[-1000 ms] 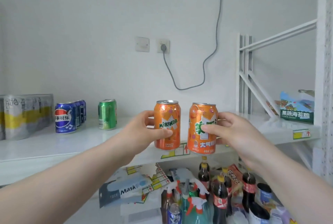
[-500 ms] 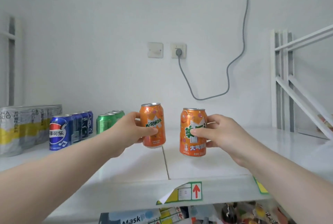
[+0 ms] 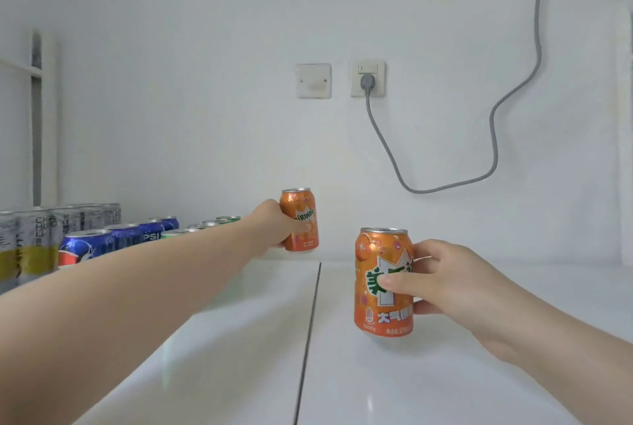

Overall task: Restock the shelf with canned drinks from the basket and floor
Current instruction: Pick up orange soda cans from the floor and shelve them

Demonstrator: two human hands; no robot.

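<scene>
Since half a second ago the left hand [image 3: 274, 226] has reached deeper, carrying the far orange can [image 3: 303, 219] towards the shelf's rear edge. The right hand [image 3: 445, 284] has drawn apart from it, and the shelf's front edge has left the view.

White shelf [image 3: 445, 373]: two boards meeting at a dark seam [image 3: 308, 339] that runs front to back near the middle. The right board shows bare surface to the right of and behind the near can. The left board is bare from the seam to the arm.

Silver and yellow pack [image 3: 30, 243]: at the left edge, upright, in front of a white post [image 3: 44, 116].

Blue cans [image 3: 89, 246] and green cans [image 3: 209, 224]: two rows running front to back beside the pack, partly hidden by the left forearm.

Near orange can [image 3: 380, 287]: upright on the right board, just right of the seam. The right hand's thumb crosses the label and its fingers curl round the far side. Whether the base touches the shelf cannot be told.

Far orange can: upright, close to the rear edge and just left of the seam, well apart from the near can. The left hand's fingers wrap it from the left. Contact with the shelf cannot be told.

Rear wall: blank plate [image 3: 313, 80], socket [image 3: 367, 79] and a plugged grey cable [image 3: 493, 137], all well above the cans.
</scene>
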